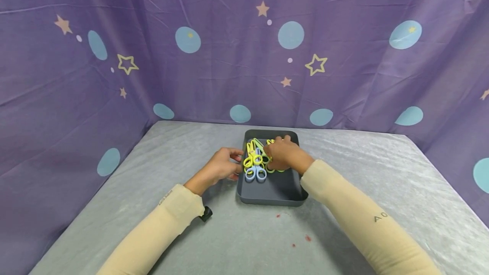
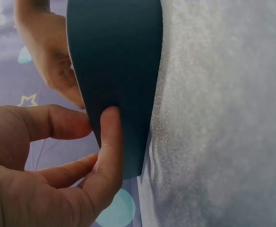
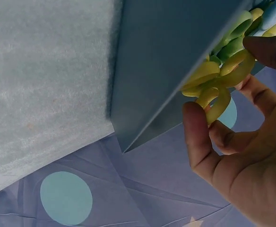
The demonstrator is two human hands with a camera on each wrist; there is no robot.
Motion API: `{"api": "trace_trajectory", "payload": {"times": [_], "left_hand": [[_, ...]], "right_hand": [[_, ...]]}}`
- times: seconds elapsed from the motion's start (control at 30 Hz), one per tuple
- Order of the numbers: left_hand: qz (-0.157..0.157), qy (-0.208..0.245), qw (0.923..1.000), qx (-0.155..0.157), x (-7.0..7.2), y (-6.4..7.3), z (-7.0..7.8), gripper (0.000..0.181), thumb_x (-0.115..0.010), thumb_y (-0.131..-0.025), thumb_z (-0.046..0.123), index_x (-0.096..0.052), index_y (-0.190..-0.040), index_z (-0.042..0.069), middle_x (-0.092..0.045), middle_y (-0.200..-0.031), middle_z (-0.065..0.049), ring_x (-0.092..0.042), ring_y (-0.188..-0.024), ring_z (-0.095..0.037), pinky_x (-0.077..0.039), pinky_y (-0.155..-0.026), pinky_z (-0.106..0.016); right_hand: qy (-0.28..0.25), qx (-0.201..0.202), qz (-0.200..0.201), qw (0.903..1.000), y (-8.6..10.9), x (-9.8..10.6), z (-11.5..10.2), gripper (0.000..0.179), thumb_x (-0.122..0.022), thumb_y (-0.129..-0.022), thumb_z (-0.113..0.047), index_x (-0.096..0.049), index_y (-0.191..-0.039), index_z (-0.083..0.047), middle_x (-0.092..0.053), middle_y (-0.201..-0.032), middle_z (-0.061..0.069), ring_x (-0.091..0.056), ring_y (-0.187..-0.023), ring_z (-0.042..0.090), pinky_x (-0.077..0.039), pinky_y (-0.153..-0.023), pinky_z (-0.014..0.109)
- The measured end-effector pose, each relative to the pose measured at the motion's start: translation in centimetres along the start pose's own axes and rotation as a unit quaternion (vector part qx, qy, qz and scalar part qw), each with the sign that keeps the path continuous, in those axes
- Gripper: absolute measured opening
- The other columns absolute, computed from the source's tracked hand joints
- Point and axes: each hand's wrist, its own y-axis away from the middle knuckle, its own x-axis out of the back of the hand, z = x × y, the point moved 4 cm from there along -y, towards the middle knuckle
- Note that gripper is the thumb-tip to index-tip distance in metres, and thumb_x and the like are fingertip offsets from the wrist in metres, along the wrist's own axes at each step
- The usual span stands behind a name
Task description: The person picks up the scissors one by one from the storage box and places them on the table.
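A dark grey tray point(image 1: 273, 191) holds several scissors with yellow, green and light blue handles. Its left side wall point(image 2: 114, 56) is where my left hand point(image 1: 223, 165) sits, one fingertip on the outer face and another digit at the rim. Inside the tray, my right hand point(image 1: 284, 155) holds yellow scissors point(image 3: 235, 71) by the handle loops, digits on both loops; their blades are hidden. Beside them lie green scissors point(image 3: 237, 28). Toward the tray's left side, light blue scissors point(image 1: 256, 174) partly overlap other yellow scissors point(image 1: 252, 158).
The tray stands on a grey cloth-covered table point(image 1: 191, 241) with small red marks point(image 1: 307, 238) in front of it. A purple curtain point(image 1: 229, 79) with stars and blue ovals encloses the back and sides.
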Motion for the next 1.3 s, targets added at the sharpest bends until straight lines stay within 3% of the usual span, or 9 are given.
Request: {"api": "trace_trajectory", "payload": {"times": [0.17, 0.27, 0.4, 0.53, 0.83, 1.1, 1.3], "left_hand": [[0.000, -0.003, 1.0000, -0.006, -0.1, 0.0, 0.1, 0.067, -0.064, -0.083, -0.012, -0.051, -0.148, -0.002, -0.056, -0.124, -0.020, -0.069, -0.074, -0.024, -0.064, -0.068, -0.041], [0.001, -0.003, 1.0000, -0.008, -0.1, 0.0, 0.2, 0.066, -0.064, -0.083, -0.012, -0.051, -0.147, -0.003, -0.056, -0.124, -0.020, -0.069, -0.077, -0.024, -0.064, -0.069, -0.040], [0.002, -0.004, 1.0000, -0.009, -0.1, 0.1, 0.2, 0.066, -0.063, -0.082, -0.013, -0.052, -0.147, -0.003, -0.056, -0.124, -0.020, -0.069, -0.075, -0.024, -0.064, -0.068, -0.040], [0.004, -0.004, 0.9999, -0.009, -0.1, 0.1, 0.2, 0.066, -0.063, -0.082, -0.013, -0.052, -0.146, -0.003, -0.056, -0.124, -0.020, -0.069, -0.072, -0.024, -0.064, -0.068, -0.040], [0.009, 0.002, 0.9999, -0.007, -0.1, 0.2, 0.1, 0.066, -0.063, -0.082, -0.013, -0.053, -0.146, -0.003, -0.056, -0.122, -0.020, -0.069, -0.073, -0.025, -0.064, -0.069, -0.041], [0.011, 0.000, 0.9999, -0.004, -0.1, 0.2, 0.1, 0.067, -0.063, -0.082, -0.013, -0.052, -0.147, -0.003, -0.056, -0.123, -0.020, -0.069, -0.074, -0.024, -0.064, -0.068, -0.041], [0.007, 0.003, 1.0000, -0.005, -0.1, 0.3, 0.2, 0.067, -0.063, -0.082, -0.012, -0.051, -0.147, -0.003, -0.056, -0.123, -0.020, -0.068, -0.070, -0.023, -0.064, -0.068, -0.041]], "right_hand": [[0.001, -0.004, -0.008, 1.0000, 0.2, 0.0, 0.2, 0.021, -0.070, -0.093, -0.033, -0.063, -0.105, -0.018, -0.055, -0.104, 0.013, -0.043, -0.096, 0.034, -0.047, -0.077, 0.045], [0.006, -0.007, 0.000, 1.0000, 0.4, 0.1, 0.4, 0.027, -0.070, -0.095, -0.035, -0.064, -0.114, -0.017, -0.054, -0.106, 0.015, -0.042, -0.097, 0.034, -0.047, -0.077, 0.045], [-0.001, -0.010, 0.034, 0.9994, 0.7, 0.2, 0.8, 0.038, -0.073, -0.094, -0.036, -0.063, -0.125, -0.016, -0.053, -0.111, 0.020, -0.042, -0.100, 0.038, -0.050, -0.075, 0.046], [-0.018, -0.015, 0.070, 0.9973, 1.1, 0.5, 1.3, 0.039, -0.074, -0.093, -0.031, -0.063, -0.127, -0.015, -0.051, -0.117, 0.025, -0.043, -0.105, 0.044, -0.054, -0.070, 0.047], [-0.033, -0.024, 0.164, 0.9857, 2.3, 1.1, 2.1, 0.032, -0.081, -0.086, -0.024, -0.062, -0.107, -0.009, -0.050, -0.100, 0.022, -0.044, -0.097, 0.044, -0.054, -0.060, 0.044], [-0.016, -0.076, 0.215, 0.9736, 3.1, 1.6, 3.4, 0.036, -0.082, -0.084, -0.030, -0.062, -0.109, -0.013, -0.054, -0.104, 0.027, -0.050, -0.096, 0.049, -0.052, -0.072, 0.059], [-0.017, -0.103, 0.241, 0.9650, 3.9, 1.5, 4.7, 0.036, -0.082, -0.083, -0.031, -0.062, -0.106, -0.013, -0.053, -0.101, 0.028, -0.050, -0.095, 0.051, -0.050, -0.074, 0.061]]}}
